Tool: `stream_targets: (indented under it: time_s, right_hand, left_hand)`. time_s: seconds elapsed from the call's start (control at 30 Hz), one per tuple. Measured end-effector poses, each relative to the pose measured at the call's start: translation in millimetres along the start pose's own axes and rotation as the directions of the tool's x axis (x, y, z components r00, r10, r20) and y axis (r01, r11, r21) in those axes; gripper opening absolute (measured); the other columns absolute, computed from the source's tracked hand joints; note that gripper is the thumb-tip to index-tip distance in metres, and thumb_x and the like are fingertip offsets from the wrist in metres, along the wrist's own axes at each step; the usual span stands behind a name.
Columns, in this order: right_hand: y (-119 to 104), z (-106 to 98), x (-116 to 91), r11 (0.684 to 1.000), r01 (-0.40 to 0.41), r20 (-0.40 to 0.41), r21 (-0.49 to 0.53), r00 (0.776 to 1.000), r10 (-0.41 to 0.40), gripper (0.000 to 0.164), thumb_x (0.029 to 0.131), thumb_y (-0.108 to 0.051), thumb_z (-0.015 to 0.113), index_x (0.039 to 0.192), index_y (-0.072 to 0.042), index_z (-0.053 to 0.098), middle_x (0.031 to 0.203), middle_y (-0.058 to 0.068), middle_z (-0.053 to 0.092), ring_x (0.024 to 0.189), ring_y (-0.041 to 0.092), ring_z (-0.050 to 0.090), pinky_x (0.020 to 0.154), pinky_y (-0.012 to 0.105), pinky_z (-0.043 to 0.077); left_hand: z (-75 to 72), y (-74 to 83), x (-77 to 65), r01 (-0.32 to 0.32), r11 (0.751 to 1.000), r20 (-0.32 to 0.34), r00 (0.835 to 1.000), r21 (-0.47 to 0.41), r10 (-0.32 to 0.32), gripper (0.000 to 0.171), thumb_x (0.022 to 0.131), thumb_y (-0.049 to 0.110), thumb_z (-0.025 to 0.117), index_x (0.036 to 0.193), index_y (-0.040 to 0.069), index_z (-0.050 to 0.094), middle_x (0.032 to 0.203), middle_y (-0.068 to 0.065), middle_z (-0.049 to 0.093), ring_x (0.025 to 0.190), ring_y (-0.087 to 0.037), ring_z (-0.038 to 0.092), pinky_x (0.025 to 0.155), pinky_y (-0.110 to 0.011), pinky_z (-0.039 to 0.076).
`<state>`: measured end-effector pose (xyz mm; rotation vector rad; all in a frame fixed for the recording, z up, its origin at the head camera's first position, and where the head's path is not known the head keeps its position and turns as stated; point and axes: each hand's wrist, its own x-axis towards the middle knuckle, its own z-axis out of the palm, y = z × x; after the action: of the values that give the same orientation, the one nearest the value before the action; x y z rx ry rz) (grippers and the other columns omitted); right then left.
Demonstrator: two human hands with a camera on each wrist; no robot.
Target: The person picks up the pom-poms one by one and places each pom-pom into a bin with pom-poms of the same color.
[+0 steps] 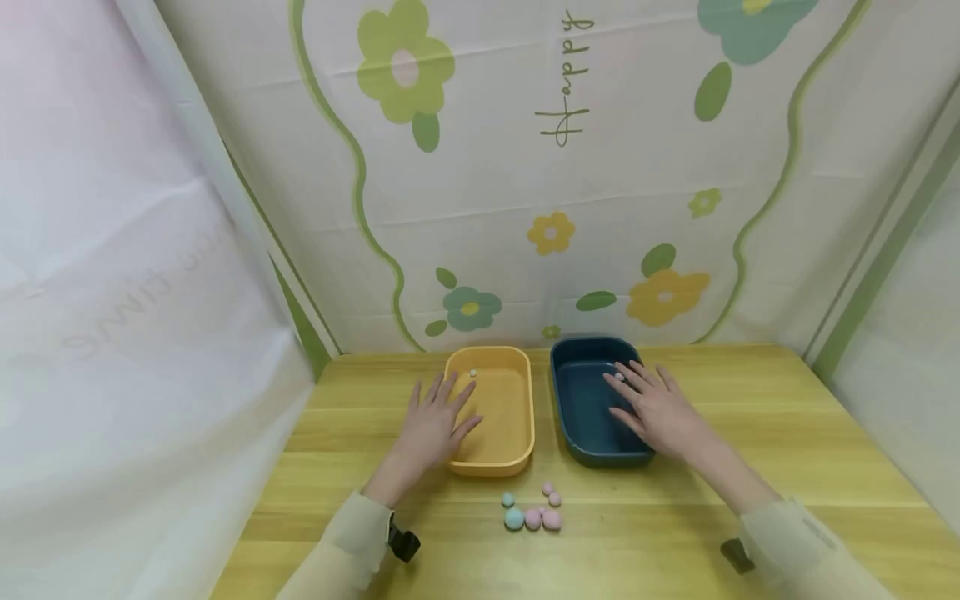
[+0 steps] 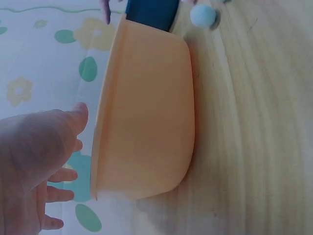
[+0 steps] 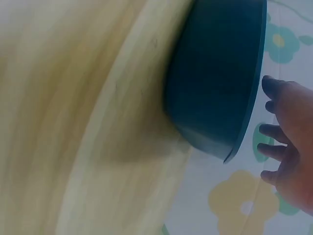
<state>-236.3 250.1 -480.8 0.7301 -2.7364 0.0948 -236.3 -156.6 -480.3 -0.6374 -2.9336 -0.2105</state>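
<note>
My left hand (image 1: 432,423) hovers over the left side of a yellow rectangular bin (image 1: 529,417), fingers spread and holding nothing. Inside that bin lies a tiny pale ball (image 1: 473,373). To the right, a dark blue bin (image 1: 561,417) of similar shape stands beneath my right hand (image 1: 660,412), whose fingers are also spread and hold nothing. Another small pale ball (image 1: 619,377) shows near those fingertips. Both wrist views show fingers above the rims, apart from the yellow bin's wall (image 2: 146,112) and the blue bin's wall (image 3: 215,73).
In front of the bins, a loose group of fuzzy balls lies on the wooden table (image 1: 637,533): teal ones (image 1: 513,518) at the left, pink ones (image 1: 552,520) at the right. A flowered white curtain (image 1: 480,183) hangs behind the table, with more cloth at both sides.
</note>
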Motion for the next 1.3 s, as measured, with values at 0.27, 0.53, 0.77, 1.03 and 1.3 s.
stream_targets:
  time_s: [0.27, 0.53, 0.77, 1.03, 1.3]
  right_hand:
    - [-26.0, 2.4, -5.2, 0.989, 0.095, -0.065, 0.116, 0.994, -0.088, 0.063, 0.1, -0.025, 0.079, 0.157, -0.007, 0.06, 0.16, 0.023, 0.061, 0.151, 0.049, 0.054, 0.125, 0.072, 0.038]
    - [-53.9, 8.5, -7.0, 0.947, 0.285, -0.251, 0.15, 0.937, -0.242, 0.057, 0.1, -0.028, 0.078, 0.151, -0.006, 0.065, 0.153, 0.02, 0.068, 0.142, 0.048, 0.062, 0.136, 0.022, -0.011]
    - [-73.3, 15.0, -9.8, 0.905, 0.371, -0.305, 0.206, 0.904, -0.301, 0.055, 0.099, -0.026, 0.081, 0.148, -0.005, 0.068, 0.15, 0.02, 0.07, 0.137, 0.048, 0.066, 0.138, 0.022, -0.005]
    - [-99.0, 20.9, -14.7, 0.858, 0.462, -0.325, 0.226, 0.866, -0.381, 0.053, 0.094, -0.028, 0.085, 0.142, -0.008, 0.073, 0.146, 0.016, 0.073, 0.134, 0.04, 0.07, 0.139, 0.031, 0.025]
    - [-121.4, 24.7, -16.6, 0.777, 0.564, -0.365, 0.28, 0.811, -0.458, 0.035, 0.103, -0.029, 0.078, 0.133, -0.011, 0.079, 0.142, 0.009, 0.077, 0.129, 0.034, 0.074, 0.1, 0.055, 0.063]
  left_hand:
    - [3.3, -3.3, -26.6, 0.065, 0.994, -0.002, 0.998, -0.085, -0.065, 0.064, 0.114, 0.054, 0.053, 0.167, 0.02, 0.048, 0.176, -0.021, 0.039, 0.165, -0.049, 0.033, 0.132, -0.077, 0.025]
    - [11.3, -4.3, -46.3, 0.098, 0.989, -0.009, 0.995, -0.111, -0.099, 0.067, 0.114, 0.055, 0.051, 0.169, 0.018, 0.045, 0.177, -0.022, 0.037, 0.165, -0.05, 0.034, 0.132, -0.075, 0.026]
    - [14.7, -2.8, -53.9, 0.107, 0.987, -0.011, 0.994, -0.12, -0.109, 0.068, 0.113, 0.055, 0.053, 0.17, 0.017, 0.043, 0.179, -0.022, 0.033, 0.166, -0.05, 0.032, 0.132, -0.075, 0.026]
    - [21.3, -1.7, -57.1, 0.109, 0.985, 0.017, 0.994, -0.135, -0.108, 0.073, 0.113, 0.06, 0.05, 0.172, 0.018, 0.04, 0.181, -0.022, 0.028, 0.168, -0.048, 0.027, 0.134, -0.074, 0.023]
    - [26.5, -1.4, -58.9, 0.1, 0.987, 0.015, 0.995, -0.129, -0.099, 0.078, 0.112, 0.062, 0.05, 0.173, 0.015, 0.036, 0.182, -0.023, 0.023, 0.169, -0.048, 0.025, 0.134, -0.075, 0.022]
